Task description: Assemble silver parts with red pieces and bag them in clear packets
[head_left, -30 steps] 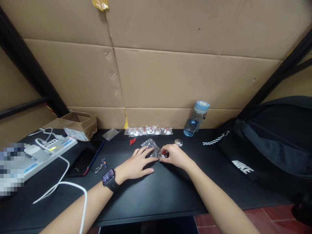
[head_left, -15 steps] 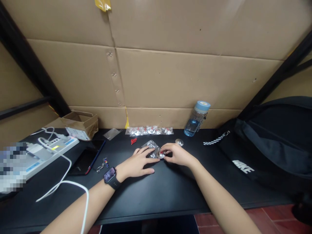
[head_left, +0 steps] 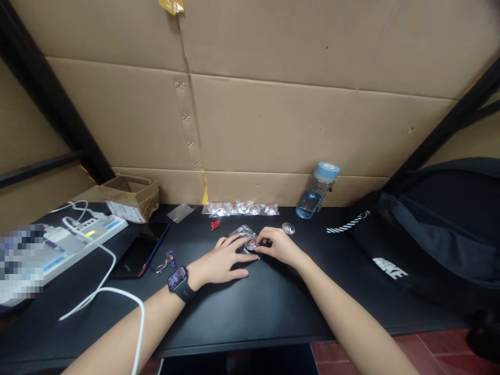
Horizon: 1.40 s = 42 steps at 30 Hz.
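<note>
Pinching a disc [head_left: 252,244], the right hand [head_left: 280,247] curls beside the splayed left hand [head_left: 221,264].

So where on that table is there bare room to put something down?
Two spots: the black tabletop between the forearms, toward the front edge, and between right forearm and backpack. Crowded: around the left hand, right hand and shiny disc; the back row of wrapped pieces; the left side's power strip and cable.

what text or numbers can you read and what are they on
"NIKE": black bag
Cardboard box label: too small to read
Bottle lid mark: too small
Power strip markings: too small
Watch screen: too blurred
Red marking on metal disc by right hand: too small
</note>
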Each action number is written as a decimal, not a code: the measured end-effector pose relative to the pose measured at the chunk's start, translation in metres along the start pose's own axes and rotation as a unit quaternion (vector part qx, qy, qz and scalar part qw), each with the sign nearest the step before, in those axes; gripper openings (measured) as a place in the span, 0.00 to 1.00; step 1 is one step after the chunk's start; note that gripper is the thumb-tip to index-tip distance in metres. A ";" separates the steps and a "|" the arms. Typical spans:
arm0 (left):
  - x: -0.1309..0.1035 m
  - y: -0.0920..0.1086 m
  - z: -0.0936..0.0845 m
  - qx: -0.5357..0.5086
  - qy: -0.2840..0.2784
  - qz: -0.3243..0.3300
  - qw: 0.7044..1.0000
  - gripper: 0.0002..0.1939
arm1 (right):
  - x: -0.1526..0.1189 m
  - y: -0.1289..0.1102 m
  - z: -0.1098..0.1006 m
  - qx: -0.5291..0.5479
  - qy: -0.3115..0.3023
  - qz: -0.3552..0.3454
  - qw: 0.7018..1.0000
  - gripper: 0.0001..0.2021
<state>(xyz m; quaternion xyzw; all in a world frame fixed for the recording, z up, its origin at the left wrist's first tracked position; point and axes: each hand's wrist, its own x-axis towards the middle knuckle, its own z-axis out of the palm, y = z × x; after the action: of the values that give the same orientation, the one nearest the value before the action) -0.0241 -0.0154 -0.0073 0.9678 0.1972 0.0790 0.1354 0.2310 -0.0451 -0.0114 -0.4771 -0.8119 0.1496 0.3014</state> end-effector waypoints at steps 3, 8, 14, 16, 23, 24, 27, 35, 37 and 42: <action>0.000 -0.001 0.001 -0.008 0.001 0.005 1.000 0.25 | -0.002 0.002 -0.003 -0.001 -0.004 0.008 1.000 0.05; -0.001 -0.003 0.003 -0.023 0.005 0.011 1.000 0.25 | -0.001 0.002 0.006 -0.065 0.030 0.046 0.996 0.09; -0.001 -0.004 0.005 -0.022 0.011 0.019 0.999 0.25 | 0.004 -0.004 0.021 -0.154 0.062 0.067 0.984 0.12; -0.001 -0.004 0.006 -0.016 0.013 0.019 1.000 0.25 | 0.006 -0.003 0.023 -0.160 0.071 0.071 0.982 0.12; -0.002 -0.003 0.005 -0.015 0.015 0.028 0.999 0.25 | 0.005 -0.001 0.024 -0.140 0.065 0.071 0.985 0.09; -0.002 -0.002 0.005 -0.013 0.014 0.028 0.999 0.25 | 0.005 -0.001 0.024 -0.147 0.068 0.070 0.984 0.09; -0.002 -0.001 0.004 -0.007 0.011 0.026 1.000 0.24 | 0.006 -0.003 0.026 -0.168 0.080 0.070 0.980 0.08; -0.002 -0.002 0.004 -0.012 0.017 0.029 0.999 0.24 | 0.010 -0.003 0.029 -0.162 0.093 0.085 0.979 0.05; -0.001 -0.002 0.003 -0.018 0.030 0.027 0.999 0.23 | 0.009 -0.003 0.024 -0.112 0.077 0.064 0.989 0.04; 0.001 -0.002 -0.003 -0.024 0.077 0.014 0.997 0.20 | 0.006 0.003 0.007 0.070 0.051 0.060 0.994 0.12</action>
<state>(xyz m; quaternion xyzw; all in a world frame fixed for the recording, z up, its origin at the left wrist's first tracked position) -0.0243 -0.0130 -0.0051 0.9579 0.1912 0.1601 0.1423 0.2265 -0.0378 -0.0161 -0.5102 -0.7526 0.1992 0.3655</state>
